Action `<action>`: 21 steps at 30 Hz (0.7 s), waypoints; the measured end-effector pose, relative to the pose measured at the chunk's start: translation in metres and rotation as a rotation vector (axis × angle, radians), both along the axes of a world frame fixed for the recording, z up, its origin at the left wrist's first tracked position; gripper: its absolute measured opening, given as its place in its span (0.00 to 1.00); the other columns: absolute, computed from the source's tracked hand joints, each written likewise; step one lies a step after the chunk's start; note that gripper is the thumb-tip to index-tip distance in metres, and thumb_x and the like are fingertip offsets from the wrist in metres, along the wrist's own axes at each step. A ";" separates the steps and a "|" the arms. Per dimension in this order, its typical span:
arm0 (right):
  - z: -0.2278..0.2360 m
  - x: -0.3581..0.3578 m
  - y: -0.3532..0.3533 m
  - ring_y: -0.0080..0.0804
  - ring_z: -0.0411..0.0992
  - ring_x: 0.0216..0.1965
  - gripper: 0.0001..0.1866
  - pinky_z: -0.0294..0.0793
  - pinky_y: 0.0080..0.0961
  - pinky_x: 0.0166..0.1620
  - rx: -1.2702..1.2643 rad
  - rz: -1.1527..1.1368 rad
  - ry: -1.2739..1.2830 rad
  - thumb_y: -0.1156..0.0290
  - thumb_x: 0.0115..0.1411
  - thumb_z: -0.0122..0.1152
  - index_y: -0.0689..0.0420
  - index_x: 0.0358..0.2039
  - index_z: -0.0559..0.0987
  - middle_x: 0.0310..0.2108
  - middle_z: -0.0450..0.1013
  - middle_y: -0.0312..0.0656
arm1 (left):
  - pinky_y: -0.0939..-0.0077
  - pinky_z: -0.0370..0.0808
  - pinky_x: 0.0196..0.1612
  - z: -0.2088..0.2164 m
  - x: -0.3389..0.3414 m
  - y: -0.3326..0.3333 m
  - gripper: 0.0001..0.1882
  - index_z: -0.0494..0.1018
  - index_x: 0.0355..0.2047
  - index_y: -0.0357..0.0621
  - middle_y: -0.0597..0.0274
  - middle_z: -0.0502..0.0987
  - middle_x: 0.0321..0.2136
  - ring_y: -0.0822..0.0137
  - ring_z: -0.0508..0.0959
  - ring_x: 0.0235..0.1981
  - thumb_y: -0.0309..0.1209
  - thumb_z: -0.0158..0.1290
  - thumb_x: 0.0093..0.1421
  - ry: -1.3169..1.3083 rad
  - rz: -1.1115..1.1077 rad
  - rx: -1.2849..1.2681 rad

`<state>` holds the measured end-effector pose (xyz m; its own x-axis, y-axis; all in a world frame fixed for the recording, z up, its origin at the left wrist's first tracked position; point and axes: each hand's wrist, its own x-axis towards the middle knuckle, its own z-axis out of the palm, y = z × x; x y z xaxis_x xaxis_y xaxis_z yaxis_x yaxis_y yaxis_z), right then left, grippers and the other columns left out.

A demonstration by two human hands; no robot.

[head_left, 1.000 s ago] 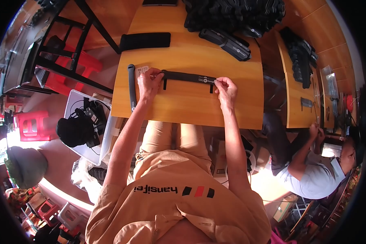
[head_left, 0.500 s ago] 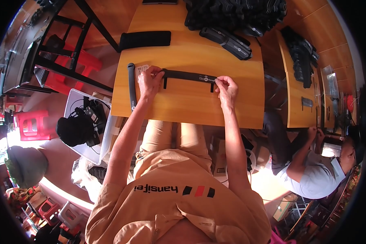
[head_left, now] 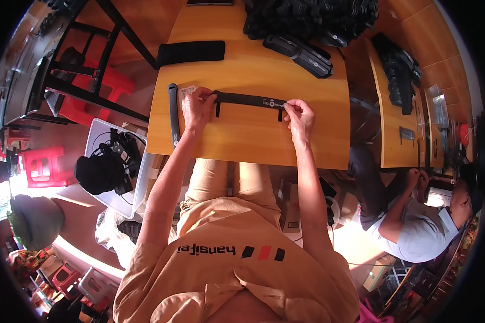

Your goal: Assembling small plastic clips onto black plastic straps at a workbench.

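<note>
Inside table edges; black strap

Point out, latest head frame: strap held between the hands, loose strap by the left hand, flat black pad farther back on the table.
Held strap (head_left: pixel 245 99): head view, middle of its span.
Loose strap (head_left: pixel 173 115): head view, mid-length.
Black pad (head_left: pixel 191 52): head view, centre of its upper face.

Black lettering crosses the near tan shirt in my remote view; white print marks the right end of the black strap beyond.
</note>
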<state>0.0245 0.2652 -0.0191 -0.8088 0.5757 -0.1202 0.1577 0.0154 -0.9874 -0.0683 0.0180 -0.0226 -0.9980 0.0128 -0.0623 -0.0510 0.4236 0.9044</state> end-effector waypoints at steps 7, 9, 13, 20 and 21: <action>0.000 -0.001 0.000 0.13 0.64 0.15 0.04 0.54 0.10 0.12 0.005 -0.003 -0.002 0.75 0.52 0.61 0.58 0.28 0.75 0.20 0.69 0.30 | 0.77 0.72 0.24 -0.002 -0.001 0.000 0.08 0.76 0.29 0.39 0.60 0.78 0.19 0.71 0.76 0.16 0.29 0.58 0.49 0.010 -0.003 0.001; -0.003 -0.001 0.001 0.13 0.64 0.15 0.04 0.54 0.09 0.12 0.003 -0.005 0.014 0.74 0.52 0.61 0.58 0.28 0.75 0.20 0.69 0.30 | 0.77 0.72 0.24 -0.002 -0.001 0.000 0.08 0.76 0.29 0.39 0.60 0.78 0.19 0.71 0.76 0.16 0.29 0.58 0.49 0.008 0.000 -0.006; -0.006 -0.002 0.001 0.13 0.64 0.14 0.04 0.54 0.09 0.12 0.006 -0.006 0.064 0.74 0.52 0.61 0.58 0.28 0.75 0.20 0.69 0.30 | 0.76 0.72 0.24 0.001 0.000 0.002 0.08 0.76 0.29 0.39 0.60 0.78 0.19 0.70 0.76 0.16 0.30 0.58 0.50 0.013 0.010 -0.028; -0.002 -0.001 0.000 0.13 0.64 0.14 0.04 0.54 0.09 0.11 0.021 -0.021 0.019 0.74 0.52 0.61 0.58 0.28 0.76 0.19 0.69 0.30 | 0.75 0.72 0.25 0.000 0.000 0.002 0.08 0.76 0.29 0.40 0.60 0.78 0.19 0.69 0.77 0.17 0.31 0.58 0.50 0.014 0.001 -0.049; -0.002 -0.001 0.000 0.13 0.64 0.14 0.04 0.54 0.10 0.11 0.022 -0.019 0.025 0.74 0.52 0.61 0.58 0.28 0.76 0.19 0.69 0.30 | 0.75 0.73 0.26 0.000 0.000 0.002 0.08 0.76 0.29 0.40 0.60 0.78 0.19 0.68 0.77 0.18 0.31 0.58 0.49 0.009 0.002 -0.061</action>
<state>0.0232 0.2648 -0.0210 -0.8001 0.5935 -0.0875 0.1334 0.0339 -0.9905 -0.0682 0.0198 -0.0223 -0.9985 0.0078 -0.0537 -0.0434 0.4776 0.8775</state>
